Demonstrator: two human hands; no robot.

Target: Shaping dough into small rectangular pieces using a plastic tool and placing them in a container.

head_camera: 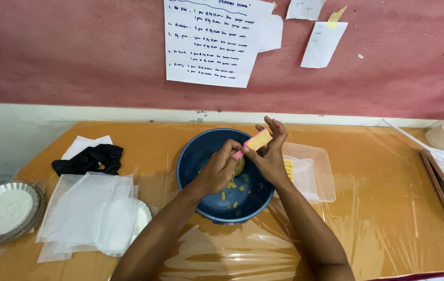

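1. You stood at an orange counter covered in clear plastic film, looking down at both your hands over a blue bowl at the centre.
2. Your left hand was curled shut around a lump of yellow dough, held above the bowl, probably so that crumbs dropped inside it.
3. Your right hand pinched a flat yellow and pink scraper, fingers together on it, its lower end tilted against the dough.
4. Yellow scraps lay on the bowl's floor beneath your hands.
5. At 3 o'clock of the bowl, touching it, sat a clear plastic tray holding yellow strips.
6. At 9 o'clock lay a black cloth; at 8 o'clock, translucent sheets and a foil plate.
7. Handwritten paper notes hung on the red wall at 12 o'clock.
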